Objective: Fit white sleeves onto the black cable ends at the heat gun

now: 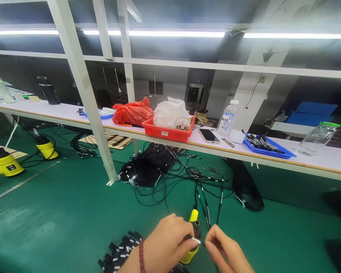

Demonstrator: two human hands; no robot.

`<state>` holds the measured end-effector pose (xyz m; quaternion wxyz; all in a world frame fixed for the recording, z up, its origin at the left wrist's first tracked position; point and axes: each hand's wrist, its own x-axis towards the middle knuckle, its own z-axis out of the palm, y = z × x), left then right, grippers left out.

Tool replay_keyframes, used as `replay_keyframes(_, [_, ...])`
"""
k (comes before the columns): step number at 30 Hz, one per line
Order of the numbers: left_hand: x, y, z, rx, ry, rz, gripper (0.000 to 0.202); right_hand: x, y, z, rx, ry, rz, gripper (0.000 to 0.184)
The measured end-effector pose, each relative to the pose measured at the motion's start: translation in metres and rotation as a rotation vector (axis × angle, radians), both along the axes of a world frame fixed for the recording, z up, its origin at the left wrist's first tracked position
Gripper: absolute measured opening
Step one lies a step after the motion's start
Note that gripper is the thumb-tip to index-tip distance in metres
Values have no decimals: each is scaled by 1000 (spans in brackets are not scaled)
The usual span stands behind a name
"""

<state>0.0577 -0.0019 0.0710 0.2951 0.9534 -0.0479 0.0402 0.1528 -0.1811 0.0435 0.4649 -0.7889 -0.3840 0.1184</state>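
My left hand (170, 242), with a dark red beaded bracelet on its wrist, is closed around a black cable. A short white sleeve (196, 240) on that cable sticks out past the thumb and forefinger. My right hand (229, 252) pinches the thin dark end of the cable just right of the sleeve; its fingertips partly hide the grip. Right behind the hands stands a yellow heat gun (193, 215), its metal nozzle pointing up, partly covered by my left hand. Left of the wrist lies a pile of short black cables with white marks (122, 250).
Black cable coils (147, 167) and loose cable ends lie on the green bench (59, 212). A raised shelf holds a red tray (167, 133), a phone (208, 135), a bottle (227, 118) and a blue tray (268, 148). More yellow heat guns (8, 163) stand left of a white post (86, 91).
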Motion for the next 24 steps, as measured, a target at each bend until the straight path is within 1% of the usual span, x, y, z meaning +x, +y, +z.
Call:
replay_keyframes(2, [0, 6, -5, 26, 17, 19, 22, 4, 0, 2, 6, -5, -19, 38])
replay_keyframes(4, [1, 10, -8, 30, 28, 46, 24, 9, 1, 2, -11, -8, -3, 37])
replay_keyframes(6, [4, 12, -12, 2, 31, 92, 24, 13, 1, 1, -40, -10, 36, 36])
replay_keyframes(8, [7, 12, -15, -31, 49, 151, 24, 17, 2, -1, -68, -12, 46, 35])
replay_keyframes(11, [12, 11, -23, -74, 93, 227, 27, 22, 4, -7, -121, -18, 18, 36])
replay_keyframes(16, [18, 8, -36, -168, 90, 276, 37, 26, 8, -18, -149, -50, -48, 34])
replay_keyframes(19, [20, 8, -41, -222, 76, 308, 36, 26, 11, -19, -147, -52, -52, 33])
replay_keyframes(24, [23, 10, -47, -295, 44, 363, 29, 25, 17, -17, -146, -64, -78, 31])
